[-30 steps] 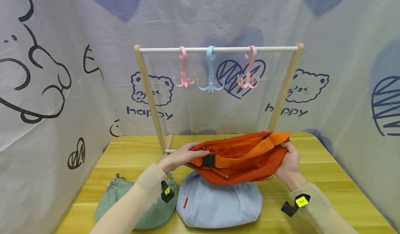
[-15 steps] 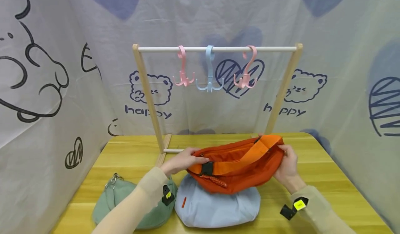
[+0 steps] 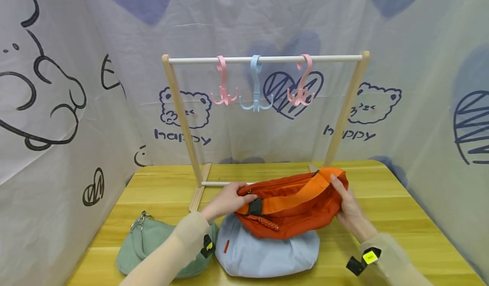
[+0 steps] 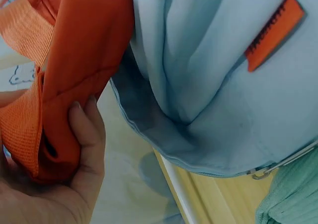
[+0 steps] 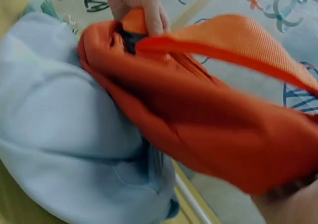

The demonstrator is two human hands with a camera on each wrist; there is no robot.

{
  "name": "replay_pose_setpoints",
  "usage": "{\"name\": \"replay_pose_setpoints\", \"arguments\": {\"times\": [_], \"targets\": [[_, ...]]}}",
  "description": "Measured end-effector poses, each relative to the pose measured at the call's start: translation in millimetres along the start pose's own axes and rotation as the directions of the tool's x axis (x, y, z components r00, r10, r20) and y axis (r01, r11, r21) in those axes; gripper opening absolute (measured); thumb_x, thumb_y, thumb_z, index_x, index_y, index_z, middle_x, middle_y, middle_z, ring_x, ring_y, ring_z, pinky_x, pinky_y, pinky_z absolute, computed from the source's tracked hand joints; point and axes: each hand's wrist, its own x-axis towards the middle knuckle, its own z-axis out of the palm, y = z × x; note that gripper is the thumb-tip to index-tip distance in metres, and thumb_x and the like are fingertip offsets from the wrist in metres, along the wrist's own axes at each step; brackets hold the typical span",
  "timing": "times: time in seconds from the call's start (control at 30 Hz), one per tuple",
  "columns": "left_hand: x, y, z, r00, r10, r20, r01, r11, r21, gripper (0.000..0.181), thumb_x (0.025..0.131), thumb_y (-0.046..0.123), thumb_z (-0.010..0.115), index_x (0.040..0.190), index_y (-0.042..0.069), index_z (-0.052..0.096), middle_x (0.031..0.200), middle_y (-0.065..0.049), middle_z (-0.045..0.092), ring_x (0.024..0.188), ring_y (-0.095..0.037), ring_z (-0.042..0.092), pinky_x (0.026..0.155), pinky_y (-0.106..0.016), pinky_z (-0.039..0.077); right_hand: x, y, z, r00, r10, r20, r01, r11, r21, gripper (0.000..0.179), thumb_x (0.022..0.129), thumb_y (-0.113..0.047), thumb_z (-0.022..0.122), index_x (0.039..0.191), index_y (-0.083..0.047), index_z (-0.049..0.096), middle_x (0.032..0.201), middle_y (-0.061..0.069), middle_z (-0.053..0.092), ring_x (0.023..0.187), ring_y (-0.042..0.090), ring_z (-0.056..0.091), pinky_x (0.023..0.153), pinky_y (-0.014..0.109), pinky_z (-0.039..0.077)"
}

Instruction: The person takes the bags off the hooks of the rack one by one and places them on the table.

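An orange-red waist bag [image 3: 294,209] with a lighter orange strap and a black buckle [image 3: 255,207] is held up between both hands. My left hand [image 3: 229,200] grips its left end beside the buckle; in the left wrist view the fingers curl round the cloth and strap. At the other end my right hand [image 3: 348,205] holds the bag, thumb on the strap. Below it a pale blue bag [image 3: 267,256] lies on the table, its upper part covered by the waist bag. The green bag [image 3: 153,239] lies to the left, partly behind my left forearm.
Behind the bags stands a rack with wooden legs [image 3: 183,120] and a white bar [image 3: 282,59]. Two pink hooks [image 3: 223,86] and a light blue hook [image 3: 256,86] hang from it. The wooden table [image 3: 386,218] reaches to cloth walls [image 3: 420,107] on the sides and back.
The waist bag has come down a little, nearer the pale blue bag, and its right end has shifted left. My right thumb now lies on the strap. The right pink hook has swung slightly.
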Motion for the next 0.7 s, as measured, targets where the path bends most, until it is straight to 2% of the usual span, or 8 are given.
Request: {"name": "replay_pose_setpoints", "arguments": {"times": [0.03,0.1,0.2,0.37,0.6,0.7], "targets": [[-0.8,0.3,1.1,1.0,0.008,-0.018,-0.008,1.0,0.023,0.025,0.099,0.036,0.063,0.108,0.014,0.067,0.083,-0.002,0.058,0.067,-0.015,0.047,0.061,-0.03,0.038,-0.5,0.1,1.7,0.996,0.041,-0.073,-0.046,0.997,-0.063,0.019,0.106,-0.023,0.047,0.113,-0.027,0.064,0.104,-0.015,0.071,0.096,0.001,0.067,0.088,0.018,0.053],[-2.5,1.0,3.1,0.999,0.023,-0.047,-0.02,0.998,0.054,0.026,0.099,0.038,0.063,0.107,0.013,0.066,0.082,-0.003,0.058,0.064,-0.015,0.046,0.058,-0.029,0.039,-1.4,0.5,5.4,0.973,0.106,-0.206,-0.14,0.978,-0.155,0.014,0.101,-0.022,0.059,0.113,-0.028,0.061,0.1,-0.018,0.07,0.093,0.0,0.066,0.086,0.018,0.054],[-5.0,2.0,4.9,0.996,0.052,-0.076,-0.045,0.995,0.09,0.027,0.098,0.038,0.064,0.106,0.013,0.065,0.081,-0.003,0.058,0.062,-0.014,0.046,0.056,-0.029,0.039,-2.1,2.8,10.5,0.933,0.172,-0.316,-0.233,0.958,-0.169,0.025,0.095,-0.019,0.069,0.116,-0.026,0.057,0.1,-0.019,0.068,0.094,0.0,0.066,0.087,0.018,0.054],[-7.5,2.7,5.0,0.994,0.075,-0.076,-0.067,0.992,0.105,0.031,0.098,0.042,0.063,0.111,0.014,0.065,0.09,-0.003,0.064,0.068,-0.015,0.051,0.06,-0.029,0.042,-2.1,9.2,14.8,0.892,0.195,-0.408,-0.268,0.954,-0.131,0.041,0.091,-0.013,0.075,0.124,-0.02,0.052,0.101,-0.018,0.067,0.094,0.001,0.067,0.087,0.018,0.055],[-7.8,2.8,5.0,0.995,0.084,-0.049,-0.079,0.992,0.095,0.05,0.093,0.055,0.064,0.129,0.02,0.062,0.115,-0.003,0.07,0.094,-0.015,0.063,0.083,-0.035,0.053,-1.2,8.6,13.8,0.837,0.216,-0.502,-0.281,0.958,-0.056,0.046,0.089,-0.018,0.078,0.127,-0.021,0.051,0.099,-0.02,0.067,0.094,-0.001,0.067,0.087,0.017,0.055],[-7.8,4.9,4.8,0.996,0.087,-0.024,-0.084,0.993,0.082,0.056,0.092,0.055,0.065,0.136,0.021,0.058,0.123,-0.003,0.069,0.102,-0.015,0.064,0.091,-0.038,0.053,-1.1,3.0,11.9,0.83,0.211,-0.516,-0.271,0.962,-0.042,0.044,0.09,-0.019,0.077,0.125,-0.021,0.05,0.097,-0.021,0.067,0.093,-0.002,0.067,0.086,0.016,0.055]]}}
